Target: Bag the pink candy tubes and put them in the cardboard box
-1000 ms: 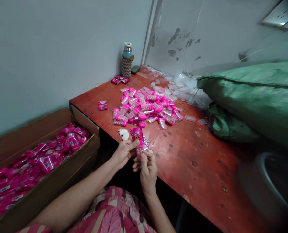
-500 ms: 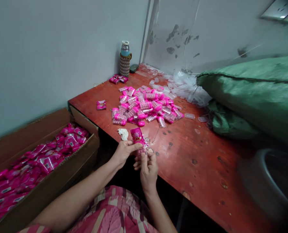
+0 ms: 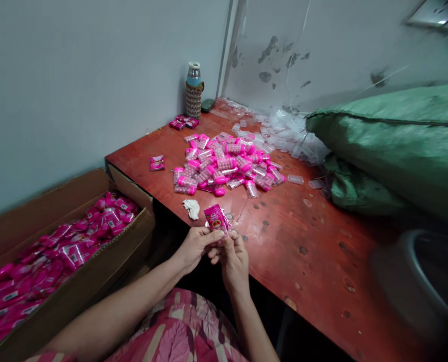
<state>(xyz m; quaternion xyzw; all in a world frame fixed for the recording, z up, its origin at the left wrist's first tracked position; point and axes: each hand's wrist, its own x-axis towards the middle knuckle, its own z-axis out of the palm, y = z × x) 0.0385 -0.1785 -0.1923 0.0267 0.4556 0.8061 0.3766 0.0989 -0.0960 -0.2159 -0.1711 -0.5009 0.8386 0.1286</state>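
Pink packet [image 3: 216, 217]: tilted, far end raised over the near table edge, printed face toward me, lower end hidden by my thumbs
Left hand [image 3: 194, 249]: pinched closed on the packet's left side, thumb across the front, fingers behind
Right hand [image 3: 236, 261]: thumb and fingertips brought together at the packet's lower right, other fingers curled; exact contact partly hidden
Grip rationale: two-sided hold probably steadies the film and leaves the print in view
Container pile [image 3: 226, 163]: clear, pink-capped, bead-filled, heaped beyond my hands, presumably for short reach
Carton [image 3: 143, 226]: left of me, below tabletop level, heaped with pink packs [image 3: 69, 249], likely placed for easy access
White scrap [image 3: 191, 208]: crumpled, near the table edge
Tabletop [image 3: 302, 291]: red, shiny, dark-spotted
Far corner: flask [image 3: 193, 95] in a woven sleeve, near the wall
Right side: green sack [image 3: 393, 133] beside loose clear plastic pieces [image 3: 291, 133]; grey round vessel [image 3: 395, 266], blurred
Room: pale walls [image 3: 80, 70], the far one patched with peeling, white cord [image 3: 287, 75] hanging
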